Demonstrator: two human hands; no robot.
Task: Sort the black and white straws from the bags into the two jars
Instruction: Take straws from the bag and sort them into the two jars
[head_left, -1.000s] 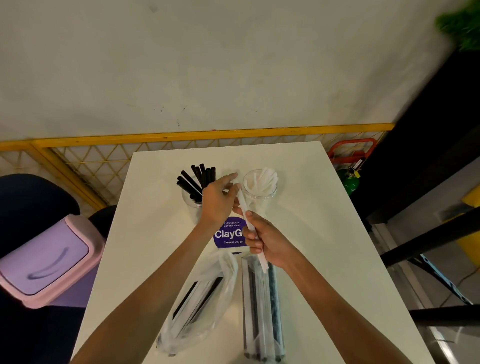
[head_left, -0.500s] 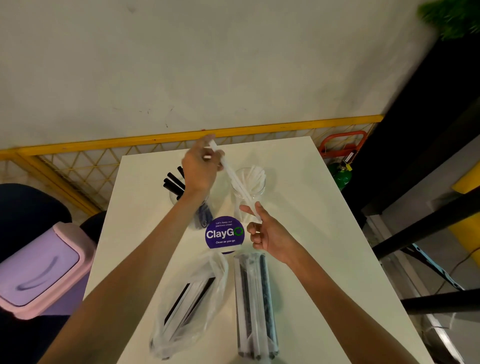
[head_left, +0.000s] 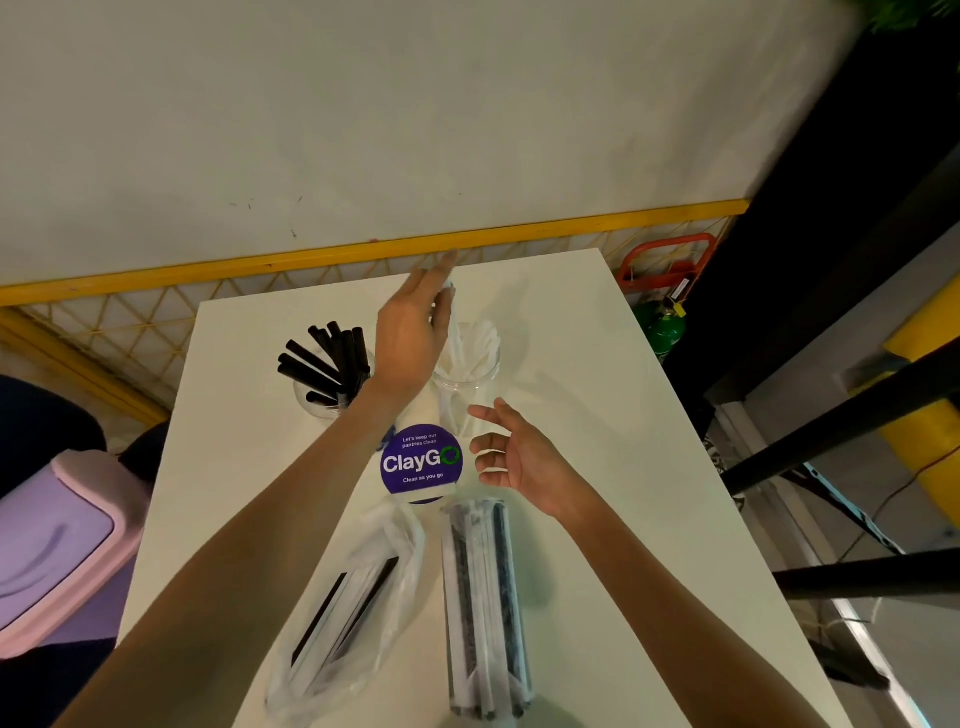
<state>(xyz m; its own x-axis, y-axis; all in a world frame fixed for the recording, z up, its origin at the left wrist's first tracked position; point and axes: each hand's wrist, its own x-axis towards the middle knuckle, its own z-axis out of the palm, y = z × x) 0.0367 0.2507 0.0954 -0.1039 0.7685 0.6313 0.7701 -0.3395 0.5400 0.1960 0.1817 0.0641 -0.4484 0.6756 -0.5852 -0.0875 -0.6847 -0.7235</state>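
The white straw (head_left: 452, 322) stands nearly upright over the mouth of the right jar (head_left: 460, 388), its lower end among the white straws (head_left: 483, 347) already there. The left hand (head_left: 410, 338) reaches across with its fingers stretched long beside the straw. Motion blur hides whether they pinch it or have let go.

To do this step well, I would aim the lower end inside the rim before letting go, and drop it from low down so it slides in among the others. Lifting the hand straight up should spare the straws that lean out. The right hand (head_left: 522, 460) hangs near the jar, fingers spread and holding nothing, well placed to steady the glass or reach the next straw.

By count, there are two jars. The left jar (head_left: 306, 410) holds black straws (head_left: 322, 364), seven or eight by their tips. The white ones overlap too much to number.

Two clear bags lie at the near edge of the table (head_left: 597, 467). The crumpled left bag (head_left: 358, 613) shows a few black and white straws. The right bag (head_left: 485, 608) is packed with many of both.

One purple sticker (head_left: 421, 462) lies between the jars and the bags.
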